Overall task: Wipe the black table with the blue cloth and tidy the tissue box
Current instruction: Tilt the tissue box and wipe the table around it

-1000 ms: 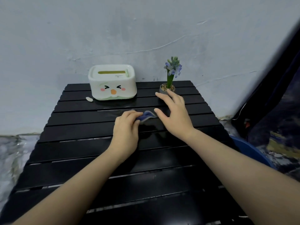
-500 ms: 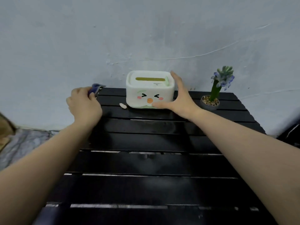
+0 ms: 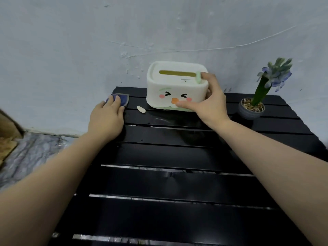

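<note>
The right hand (image 3: 211,103) has its grip closed on the tissue box's (image 3: 175,86) right end, thumb on the front, fingers over the top. The left hand (image 3: 106,118) presses the blue cloth (image 3: 122,99) flat at the black counter's (image 3: 177,183) far left corner. Tidying looks underway; next, shifting the box calls for clearing the small white scrap (image 3: 141,109) just beside it.

- most of the blue cloth (image 3: 122,99) sits hidden under the left hand (image 3: 106,119)
- right hand (image 3: 212,102) covers the tissue box (image 3: 170,86)'s right end
- black table (image 3: 177,183) runs off the bottom edge
- flower (image 3: 276,73) looks blurry
</note>
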Available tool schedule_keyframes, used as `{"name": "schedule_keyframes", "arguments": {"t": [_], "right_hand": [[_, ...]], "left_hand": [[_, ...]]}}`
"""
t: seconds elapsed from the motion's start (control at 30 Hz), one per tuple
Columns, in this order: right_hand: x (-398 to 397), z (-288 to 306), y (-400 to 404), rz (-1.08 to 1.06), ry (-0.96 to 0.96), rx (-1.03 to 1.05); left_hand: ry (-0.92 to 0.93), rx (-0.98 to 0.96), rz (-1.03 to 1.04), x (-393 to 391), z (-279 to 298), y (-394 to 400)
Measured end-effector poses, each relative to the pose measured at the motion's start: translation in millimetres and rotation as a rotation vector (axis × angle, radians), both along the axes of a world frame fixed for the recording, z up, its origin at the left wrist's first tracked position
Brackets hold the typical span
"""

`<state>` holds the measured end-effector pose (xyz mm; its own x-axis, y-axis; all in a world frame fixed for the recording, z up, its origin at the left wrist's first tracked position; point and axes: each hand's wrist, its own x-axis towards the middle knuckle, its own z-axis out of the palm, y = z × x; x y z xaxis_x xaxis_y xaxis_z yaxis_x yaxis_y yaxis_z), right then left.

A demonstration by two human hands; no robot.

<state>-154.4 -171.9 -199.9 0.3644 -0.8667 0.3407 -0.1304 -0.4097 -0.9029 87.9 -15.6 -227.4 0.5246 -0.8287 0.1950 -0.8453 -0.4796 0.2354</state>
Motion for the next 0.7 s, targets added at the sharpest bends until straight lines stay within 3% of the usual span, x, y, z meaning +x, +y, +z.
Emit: {"name": "schedule_keyframes", "arguments": {"t": [0.1,0.47,0.6,0.7], "right_hand": [[-1.3,6.3,3.3,-0.03,-0.071,-0.015],[-9.9,59.9,15.8,0.026,-0.11,-0.129],[-17.5,86.2,26.8,0.063,-0.126,-0.167],[-23.8,100.8,33.4,0.067,-0.134,-0.217]], "left_hand": [[-0.055,-0.003,-0.071,-8.6,2.0,-6.2],[0.227,-0.125,-0.496,-147.2,18.6,-20.9],[0.519,-0.085,-0.595,-162.5,28.7,2.4],[1.037,-0.238,-0.488,-151.1,58.1,13.7]]}}
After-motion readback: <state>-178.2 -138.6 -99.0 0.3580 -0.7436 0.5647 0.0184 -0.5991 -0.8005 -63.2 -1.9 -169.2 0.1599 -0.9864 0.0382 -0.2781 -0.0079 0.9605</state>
